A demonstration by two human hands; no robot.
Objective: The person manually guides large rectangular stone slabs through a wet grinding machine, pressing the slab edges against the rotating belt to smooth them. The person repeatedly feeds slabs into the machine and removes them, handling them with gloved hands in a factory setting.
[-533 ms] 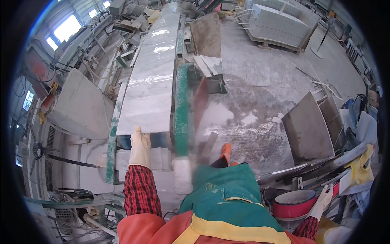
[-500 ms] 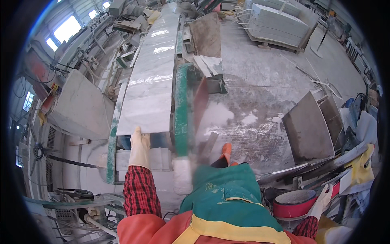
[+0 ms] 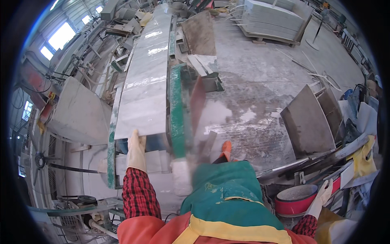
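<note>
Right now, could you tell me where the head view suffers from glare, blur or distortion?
Head view: glare streaks the glossy stone slab; the green frame edge beside it is smeared by motion blur; fisheye bends the straight edges towards the dark rim; the gloved left hand on the slab's near end stays fairly sharp.

Slab (image 3: 146,85) left of bucket (image 3: 295,198)
</note>
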